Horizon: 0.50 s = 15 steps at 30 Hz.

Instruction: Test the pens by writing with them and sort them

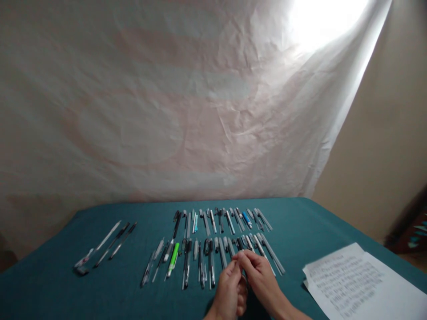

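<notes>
My left hand (230,289) and my right hand (258,273) meet above the near right part of the lower pen row. Both are closed, thumbs and fingertips pressed together at one spot. Whatever they pinch is hidden or too small to make out. Just beyond the fingertips lie capped and uncapped pens, among them a dark-capped pen (240,243). To the left in the same row are a black pen (211,264) and a bright green highlighter (173,260). A second row lies farther back, with a blue-capped pen (247,220) near its right end.
Dark green cloth covers the table (290,231). Several loose pens (123,238) and a clear wrapper-like piece (82,265) lie at the left. Handwritten paper sheets (396,284) rest at the right edge. A pale hanging sheet (200,111) stands behind the table.
</notes>
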Each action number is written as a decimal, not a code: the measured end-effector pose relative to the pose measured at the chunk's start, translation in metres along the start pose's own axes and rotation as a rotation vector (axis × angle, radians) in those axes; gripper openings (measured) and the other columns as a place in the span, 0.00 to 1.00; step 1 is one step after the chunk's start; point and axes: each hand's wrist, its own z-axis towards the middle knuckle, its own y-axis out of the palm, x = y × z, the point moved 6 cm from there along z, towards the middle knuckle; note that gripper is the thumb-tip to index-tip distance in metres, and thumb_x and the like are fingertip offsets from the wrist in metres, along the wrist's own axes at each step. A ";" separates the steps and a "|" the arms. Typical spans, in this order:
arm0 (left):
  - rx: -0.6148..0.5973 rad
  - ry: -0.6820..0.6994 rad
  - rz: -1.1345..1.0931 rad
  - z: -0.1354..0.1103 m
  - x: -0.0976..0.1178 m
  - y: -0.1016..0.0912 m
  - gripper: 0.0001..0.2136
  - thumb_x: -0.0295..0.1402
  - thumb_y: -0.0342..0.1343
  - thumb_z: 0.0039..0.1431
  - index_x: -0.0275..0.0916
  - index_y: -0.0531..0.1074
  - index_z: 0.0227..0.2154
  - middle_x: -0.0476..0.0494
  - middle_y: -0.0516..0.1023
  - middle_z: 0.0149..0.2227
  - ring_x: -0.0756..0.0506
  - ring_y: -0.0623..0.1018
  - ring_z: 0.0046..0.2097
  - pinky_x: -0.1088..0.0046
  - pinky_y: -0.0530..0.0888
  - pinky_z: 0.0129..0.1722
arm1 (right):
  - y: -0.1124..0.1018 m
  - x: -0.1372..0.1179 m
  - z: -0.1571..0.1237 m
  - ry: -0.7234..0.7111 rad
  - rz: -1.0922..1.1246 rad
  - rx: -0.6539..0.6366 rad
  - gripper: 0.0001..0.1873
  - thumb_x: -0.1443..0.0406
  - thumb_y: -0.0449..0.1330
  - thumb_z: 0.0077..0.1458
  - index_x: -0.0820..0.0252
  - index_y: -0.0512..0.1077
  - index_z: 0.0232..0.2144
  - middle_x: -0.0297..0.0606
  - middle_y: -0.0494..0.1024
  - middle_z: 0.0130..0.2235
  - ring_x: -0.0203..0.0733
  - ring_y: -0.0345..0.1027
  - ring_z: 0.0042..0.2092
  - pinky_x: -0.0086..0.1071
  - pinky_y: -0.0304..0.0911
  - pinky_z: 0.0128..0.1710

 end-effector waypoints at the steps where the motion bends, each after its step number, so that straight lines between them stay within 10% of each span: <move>1: 0.003 -0.005 0.012 0.001 -0.001 0.000 0.25 0.57 0.48 0.44 0.42 0.60 0.36 0.64 0.49 0.12 0.59 0.43 0.13 0.81 0.38 0.12 | 0.000 0.000 0.000 -0.002 -0.011 0.001 0.22 0.53 0.50 0.52 0.65 0.72 0.24 0.35 0.70 0.24 0.37 0.62 0.29 0.27 0.55 0.28; 15: 0.042 -0.008 0.067 0.000 -0.001 0.001 0.24 0.56 0.49 0.45 0.41 0.61 0.36 0.63 0.50 0.12 0.59 0.45 0.12 0.82 0.40 0.11 | -0.003 0.008 0.001 0.020 -0.049 0.049 0.22 0.53 0.50 0.51 0.65 0.72 0.20 0.37 0.73 0.24 0.39 0.64 0.28 0.28 0.57 0.30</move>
